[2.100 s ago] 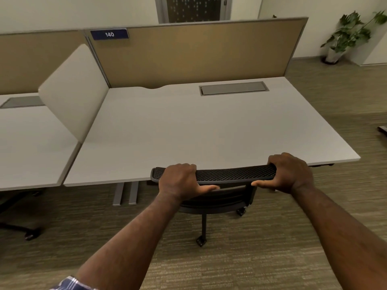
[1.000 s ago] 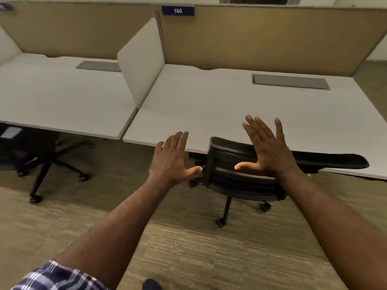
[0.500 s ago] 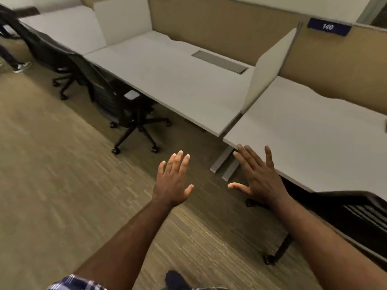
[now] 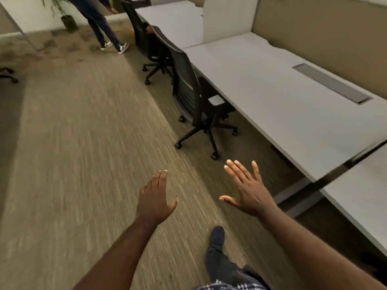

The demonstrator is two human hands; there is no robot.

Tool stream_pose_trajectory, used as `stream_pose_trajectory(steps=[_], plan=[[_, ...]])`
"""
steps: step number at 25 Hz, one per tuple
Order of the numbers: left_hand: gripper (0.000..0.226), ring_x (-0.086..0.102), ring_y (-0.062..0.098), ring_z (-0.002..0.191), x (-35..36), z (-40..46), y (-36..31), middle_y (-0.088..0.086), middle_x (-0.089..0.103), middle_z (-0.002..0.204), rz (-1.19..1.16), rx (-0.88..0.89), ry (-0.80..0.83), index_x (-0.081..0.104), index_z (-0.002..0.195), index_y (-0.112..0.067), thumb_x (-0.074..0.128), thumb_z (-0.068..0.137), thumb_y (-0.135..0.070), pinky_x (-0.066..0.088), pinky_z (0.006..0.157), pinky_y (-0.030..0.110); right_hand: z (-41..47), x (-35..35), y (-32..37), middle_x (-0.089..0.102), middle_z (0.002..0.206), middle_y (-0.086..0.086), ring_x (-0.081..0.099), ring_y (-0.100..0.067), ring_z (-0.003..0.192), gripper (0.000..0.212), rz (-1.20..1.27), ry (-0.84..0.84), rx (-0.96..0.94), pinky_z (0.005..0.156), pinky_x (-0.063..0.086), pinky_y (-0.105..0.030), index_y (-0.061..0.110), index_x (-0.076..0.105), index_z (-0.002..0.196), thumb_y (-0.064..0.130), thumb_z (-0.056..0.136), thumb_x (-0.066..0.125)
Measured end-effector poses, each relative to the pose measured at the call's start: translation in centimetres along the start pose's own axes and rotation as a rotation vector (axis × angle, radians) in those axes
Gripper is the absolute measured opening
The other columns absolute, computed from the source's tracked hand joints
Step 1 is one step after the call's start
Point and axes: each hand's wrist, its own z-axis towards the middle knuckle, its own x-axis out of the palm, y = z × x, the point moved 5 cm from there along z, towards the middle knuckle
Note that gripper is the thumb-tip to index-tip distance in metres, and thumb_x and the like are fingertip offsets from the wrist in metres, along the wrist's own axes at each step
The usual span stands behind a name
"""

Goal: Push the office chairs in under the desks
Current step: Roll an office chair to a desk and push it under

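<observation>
Head view. Carpet floor (image 4: 83,143): ribbed, striped pile in tan and olive, forming a broad open aisle left of the furniture; long counter (image 4: 282,97): smooth matte pale-grey top with a straight front edge and a flush rectangular grey cable hatch (image 4: 332,85) set near its back; tan fabric partition (image 4: 324,34) rising behind it, with a white rounded divider panel (image 4: 228,19) standing across the top between workstations; second counter (image 4: 360,197) at lower right, parted from the first by a narrow dark gap; nearest office chair (image 4: 189,91): black, tall curved mesh back, five-spoke castor base, standing out from the counter edge with its back toward the aisle and only its seat front near the underside; farther office chair (image 4: 144,38): same build, likewise standing outside the next counter; another person's legs (image 4: 102,28) in dark trousers and dark-and-white shoes beyond it, beside a potted plant (image 4: 67,17); wearer's dark shoe (image 4: 216,237) on the carpet; right hand (image 4: 249,191): fingers straight and spread, thumb out, holding nothing, over the carpet short of the nearest chair's base; left hand (image 4: 156,197): flat, fingers together, holding nothing, over open carpet.
</observation>
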Motion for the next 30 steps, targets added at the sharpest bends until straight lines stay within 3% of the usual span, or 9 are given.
stream_pose_trajectory(steps=[9,16,21,25,30], plan=[[0.102,0.019,0.018,0.148,-0.7,12.8,7.4,0.002,0.019,0.163,-0.004,-0.231,0.01,0.01,0.157,-0.016,0.061,0.084,-0.066,0.025,0.118,0.039,21.3,0.0,-1.9,-0.012,0.163,0.003,-0.028,-0.011,0.145,0.094,-0.007,0.019,-0.225,0.113,-0.027,-0.053,0.023,-0.007,0.157,0.081,0.089,0.019],[0.101,0.022,0.022,0.148,-1.9,20.5,10.3,0.007,0.018,0.163,-0.018,-0.25,-0.032,0.015,0.157,-0.015,0.068,0.082,-0.059,0.029,0.115,0.041,33.7,-1.2,0.7,-0.009,0.165,0.002,-0.021,-0.014,0.148,0.09,-0.008,0.041,-0.391,0.114,-0.021,-0.056,0.021,-0.007,0.157,0.074,0.093,0.027],[0.099,0.023,0.022,0.147,-3.4,27.3,15.0,0.006,0.019,0.163,-0.007,-0.206,-0.048,0.016,0.157,-0.015,0.067,0.084,-0.058,0.028,0.115,0.041,41.5,-2.5,2.6,-0.003,0.166,0.002,-0.013,-0.015,0.15,0.09,-0.003,0.0,-0.351,0.116,-0.017,-0.057,0.018,0.002,0.158,0.073,0.092,0.025],[0.099,0.023,0.022,0.148,-5.5,34.7,20.2,0.006,0.019,0.163,-0.026,-0.151,-0.054,0.016,0.157,-0.015,0.067,0.084,-0.058,0.027,0.116,0.043,48.7,-3.7,4.2,-0.006,0.165,0.005,-0.023,-0.01,0.147,0.09,0.023,-0.043,-0.253,0.114,-0.024,-0.052,0.022,0.0,0.158,0.074,0.09,0.027],[0.104,0.022,0.022,0.148,-9.1,44.1,25.7,0.005,0.018,0.163,0.024,-0.032,-0.067,0.012,0.157,-0.014,0.062,0.083,-0.067,0.025,0.115,0.043,56.0,-6.0,6.1,-0.001,0.165,0.005,-0.015,-0.011,0.149,0.087,0.057,-0.113,-0.141,0.116,-0.022,-0.051,0.022,0.002,0.158,0.074,0.091,0.026]])
